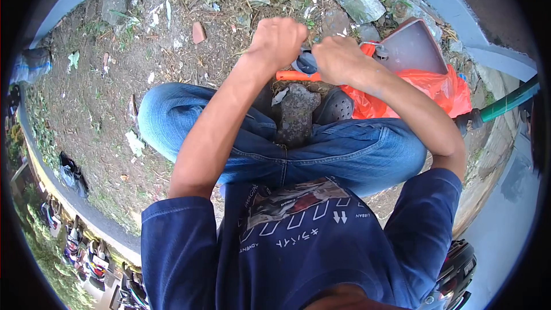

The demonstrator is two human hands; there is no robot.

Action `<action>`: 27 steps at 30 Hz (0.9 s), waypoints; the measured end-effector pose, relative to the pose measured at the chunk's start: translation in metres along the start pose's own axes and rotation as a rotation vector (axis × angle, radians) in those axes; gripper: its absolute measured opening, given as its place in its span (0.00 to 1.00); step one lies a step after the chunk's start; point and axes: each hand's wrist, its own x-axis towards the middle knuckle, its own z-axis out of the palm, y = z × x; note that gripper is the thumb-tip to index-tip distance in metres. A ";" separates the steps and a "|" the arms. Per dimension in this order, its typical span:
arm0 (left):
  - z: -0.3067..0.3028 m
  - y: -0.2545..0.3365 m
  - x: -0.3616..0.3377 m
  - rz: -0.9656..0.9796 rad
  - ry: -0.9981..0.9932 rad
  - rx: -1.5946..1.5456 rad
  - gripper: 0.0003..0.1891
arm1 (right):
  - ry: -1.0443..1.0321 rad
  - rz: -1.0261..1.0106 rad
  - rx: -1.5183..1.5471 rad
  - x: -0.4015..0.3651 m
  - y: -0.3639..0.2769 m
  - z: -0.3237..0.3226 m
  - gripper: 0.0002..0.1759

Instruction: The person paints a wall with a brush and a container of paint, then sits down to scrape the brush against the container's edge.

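Observation:
My left hand (279, 40) is closed in a fist, knuckles up, above the ground in front of me. Close beside it on the right, my right hand (340, 59) is also curled closed. What either one holds is hidden behind the fingers. A dark round object (306, 62) shows between and just below the two hands. Below them lies an orange handle (298, 76). A grey stone block (299, 109) stands between my legs, beside a grey perforated shoe (336, 107).
Right of my hands are an orange-red plastic bag (427, 89) and a grey tray-like container (414, 49). Beyond lie a pale concrete block (360, 2) and a brick piece (198, 33). A green hose (511, 101) comes in at right. Low walls curve around the littered soil.

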 end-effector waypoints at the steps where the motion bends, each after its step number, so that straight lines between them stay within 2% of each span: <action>1: -0.005 -0.004 -0.001 0.022 0.096 -0.056 0.11 | -0.013 0.033 -0.015 0.003 -0.003 0.005 0.09; 2: -0.012 -0.007 -0.001 0.046 0.192 -0.112 0.12 | -0.010 0.037 -0.016 0.003 -0.004 0.006 0.09; 3: -0.025 -0.006 -0.004 0.018 0.164 -0.143 0.15 | -0.023 0.019 -0.010 0.004 -0.004 0.007 0.10; 7: -0.036 -0.007 -0.006 0.028 0.174 -0.149 0.16 | -0.046 0.012 0.010 0.005 -0.003 0.011 0.11; 9: -0.038 -0.006 -0.008 0.030 0.101 -0.148 0.17 | -0.037 0.023 0.003 0.007 -0.001 0.017 0.11; 14: -0.033 -0.007 -0.007 0.089 0.174 -0.169 0.21 | -0.017 0.036 0.062 0.010 0.000 0.030 0.09; 17: -0.034 -0.006 -0.008 0.084 0.168 -0.164 0.22 | 0.087 0.024 0.076 0.013 0.003 0.041 0.08; 19: -0.041 -0.005 -0.010 0.078 0.169 -0.155 0.22 | 0.165 0.046 0.194 0.014 0.005 0.043 0.10; 21: -0.050 -0.005 -0.011 0.018 0.061 -0.180 0.22 | 0.228 0.040 0.252 0.015 0.013 0.046 0.12; 25: -0.053 -0.009 -0.014 0.004 0.109 -0.193 0.23 | 0.433 0.037 0.442 0.016 0.026 0.045 0.16; 27: -0.053 -0.010 -0.013 -0.013 0.086 -0.184 0.24 | 0.431 0.032 0.450 0.017 0.025 0.048 0.16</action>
